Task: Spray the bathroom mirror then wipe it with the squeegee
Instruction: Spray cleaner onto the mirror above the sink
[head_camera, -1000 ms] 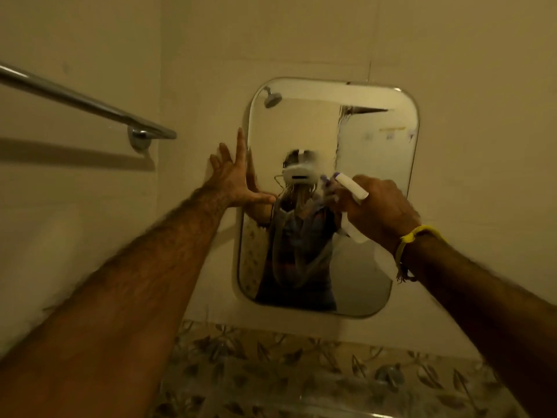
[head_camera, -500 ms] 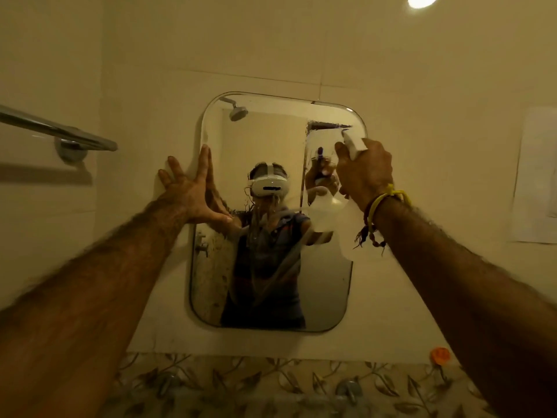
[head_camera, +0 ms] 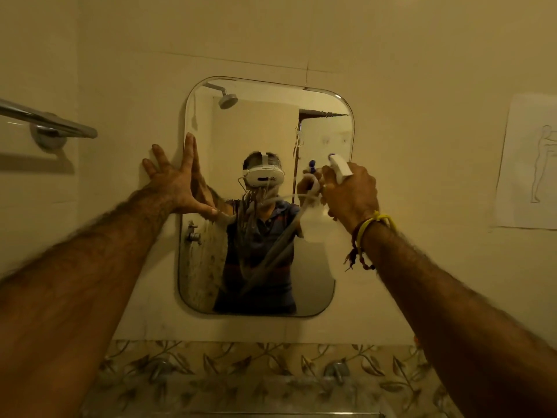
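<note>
A rounded rectangular mirror [head_camera: 325, 131] hangs on the cream tiled wall, with wet streaks running down its middle. My left hand [head_camera: 174, 182] presses flat against the mirror's left edge, fingers spread, thumb on the glass. My right hand [head_camera: 351, 193] is closed around a white spray bottle [head_camera: 339, 168] held in front of the mirror's right side, its nozzle pointing at the glass. The translucent bottle body [head_camera: 316, 224] hangs below my fist. No squeegee is in view.
A chrome towel bar [head_camera: 48, 120] juts from the left wall. A sheet of paper with a line drawing [head_camera: 530, 164] is stuck on the wall to the right. Below the mirror runs a leaf-patterned tile band [head_camera: 241, 366] with tap fittings [head_camera: 336, 371].
My right hand with the spray bottle went up to the mirror's upper right, then came down to its mid right. My left hand stayed on the mirror's left edge.
</note>
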Demonstrator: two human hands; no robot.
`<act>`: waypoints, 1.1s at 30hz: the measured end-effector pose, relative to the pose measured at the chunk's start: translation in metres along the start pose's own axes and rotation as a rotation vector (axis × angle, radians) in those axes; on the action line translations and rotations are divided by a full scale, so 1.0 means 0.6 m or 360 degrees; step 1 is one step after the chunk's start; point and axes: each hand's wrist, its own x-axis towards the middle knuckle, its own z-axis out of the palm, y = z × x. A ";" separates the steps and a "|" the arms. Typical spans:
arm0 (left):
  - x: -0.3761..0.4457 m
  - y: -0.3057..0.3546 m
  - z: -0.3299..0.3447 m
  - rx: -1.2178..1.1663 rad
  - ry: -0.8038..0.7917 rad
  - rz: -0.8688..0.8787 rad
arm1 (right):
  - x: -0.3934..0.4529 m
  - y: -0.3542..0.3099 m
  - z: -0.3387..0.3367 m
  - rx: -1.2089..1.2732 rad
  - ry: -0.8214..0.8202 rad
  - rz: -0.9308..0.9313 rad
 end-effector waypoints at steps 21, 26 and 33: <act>-0.009 -0.019 0.026 -0.0048 -0.0010 0.0050 | -0.075 -0.015 0.085 -0.0062 -0.0293 -0.0269; -0.012 -0.024 0.031 -0.0042 0.0024 0.0050 | -0.063 0.046 0.030 -0.0145 0.0012 0.0008; -0.040 -0.028 0.036 -0.0044 -0.0031 0.0061 | -0.124 0.108 0.036 -0.0265 -0.0160 0.0093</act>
